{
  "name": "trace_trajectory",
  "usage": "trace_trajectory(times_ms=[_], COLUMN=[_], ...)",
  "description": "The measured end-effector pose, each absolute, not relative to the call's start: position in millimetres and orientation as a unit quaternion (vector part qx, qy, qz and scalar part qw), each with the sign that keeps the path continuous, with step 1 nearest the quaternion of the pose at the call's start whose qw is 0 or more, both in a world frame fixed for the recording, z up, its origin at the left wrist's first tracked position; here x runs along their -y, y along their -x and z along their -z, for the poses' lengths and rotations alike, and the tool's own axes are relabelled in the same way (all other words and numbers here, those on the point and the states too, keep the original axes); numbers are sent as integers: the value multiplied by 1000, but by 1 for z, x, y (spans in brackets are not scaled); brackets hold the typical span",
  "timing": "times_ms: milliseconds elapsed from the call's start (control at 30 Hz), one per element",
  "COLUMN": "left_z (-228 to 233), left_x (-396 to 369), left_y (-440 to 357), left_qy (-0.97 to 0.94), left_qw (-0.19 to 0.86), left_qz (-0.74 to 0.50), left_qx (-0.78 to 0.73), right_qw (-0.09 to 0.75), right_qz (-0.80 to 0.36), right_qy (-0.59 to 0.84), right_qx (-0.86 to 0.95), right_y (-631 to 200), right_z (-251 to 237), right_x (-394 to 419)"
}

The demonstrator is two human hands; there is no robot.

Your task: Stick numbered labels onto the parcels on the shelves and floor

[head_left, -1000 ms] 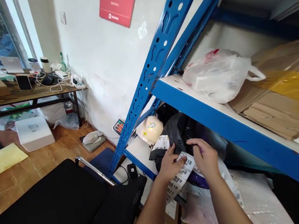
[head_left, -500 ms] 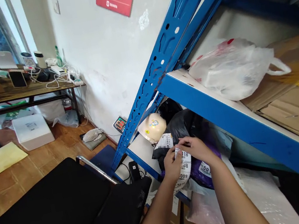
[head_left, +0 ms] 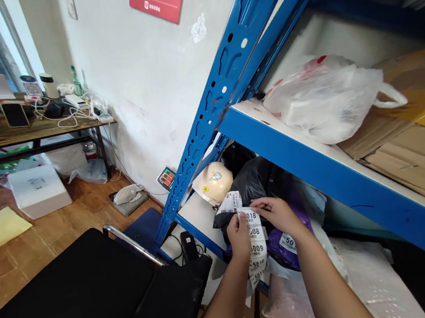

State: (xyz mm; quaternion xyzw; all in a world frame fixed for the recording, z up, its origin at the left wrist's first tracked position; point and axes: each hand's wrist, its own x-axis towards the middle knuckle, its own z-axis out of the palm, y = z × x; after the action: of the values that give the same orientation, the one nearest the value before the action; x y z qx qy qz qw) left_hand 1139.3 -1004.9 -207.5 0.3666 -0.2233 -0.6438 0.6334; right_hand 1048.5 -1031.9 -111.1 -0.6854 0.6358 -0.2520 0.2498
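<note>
Low in mid-frame, under the blue shelf (head_left: 322,172), the left hand (head_left: 239,234) pinches the label strip (head_left: 256,247); the right hand (head_left: 277,213) pinches its top label. A hasty peel could tear it or stick it crooked on the purple parcel (head_left: 283,248).

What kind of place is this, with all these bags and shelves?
Probably a parcel pickup or sorting room. Blue metal shelving holds bagged parcels and flattened cardboard, and both hands, the left hand and the right hand, hold a strip of numbered labels.
</note>
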Motion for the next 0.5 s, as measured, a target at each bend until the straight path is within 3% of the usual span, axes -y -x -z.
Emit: trace_trajectory(times_ms=[500], left_z=[201], left_x=[1005], left_y=[-1142], left_qy=[-329], left_qw=[640], left_qz=[679], left_qx=[141], right_qw=[207], right_qz=[248], right_qy=[703], right_qx=[-633], right_y=[-1057], right_z=[111], right_x=[1027])
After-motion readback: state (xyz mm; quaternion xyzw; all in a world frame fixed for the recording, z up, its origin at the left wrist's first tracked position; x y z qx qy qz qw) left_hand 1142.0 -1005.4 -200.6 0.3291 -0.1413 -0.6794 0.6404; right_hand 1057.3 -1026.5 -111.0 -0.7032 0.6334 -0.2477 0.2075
